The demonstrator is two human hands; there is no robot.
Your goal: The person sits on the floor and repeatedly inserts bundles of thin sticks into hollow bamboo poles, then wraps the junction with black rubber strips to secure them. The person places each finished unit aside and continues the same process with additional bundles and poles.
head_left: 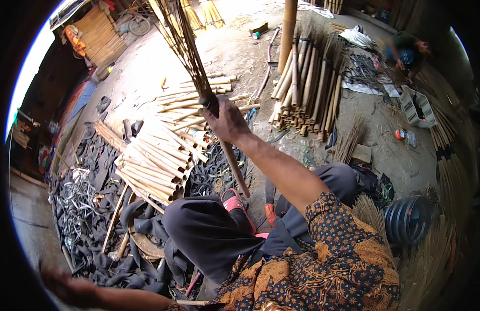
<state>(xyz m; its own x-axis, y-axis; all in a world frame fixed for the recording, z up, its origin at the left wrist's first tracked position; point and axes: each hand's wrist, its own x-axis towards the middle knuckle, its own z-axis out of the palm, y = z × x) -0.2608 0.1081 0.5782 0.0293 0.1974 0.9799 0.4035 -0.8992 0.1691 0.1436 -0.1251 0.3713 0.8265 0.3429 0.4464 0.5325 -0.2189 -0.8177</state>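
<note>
My right hand [228, 120] is raised in front of me, wrapped round a stick broom [191, 57] just below its bristles. The bristles point up and away, and the bamboo handle [235, 168] slants down toward my knees. A black rubber band [210, 103] binds the broom beside my fingers. My left hand [64, 285] reaches out to the lower left, dim and slightly blurred, with its fingers apart and nothing visible in it. It is nearest to a heap of black rubber strips [126, 269]. A blade with a red handle [270, 214] rests between my legs.
Cut bamboo handles [152, 168] are piled ahead on the left. Finished brooms [312, 83] lean by a bamboo post [287, 36]. At the right are a white crate [417, 107], a dark ribbed cylinder [406, 220] and loose bristles. Another person [406, 52] crouches at the far right.
</note>
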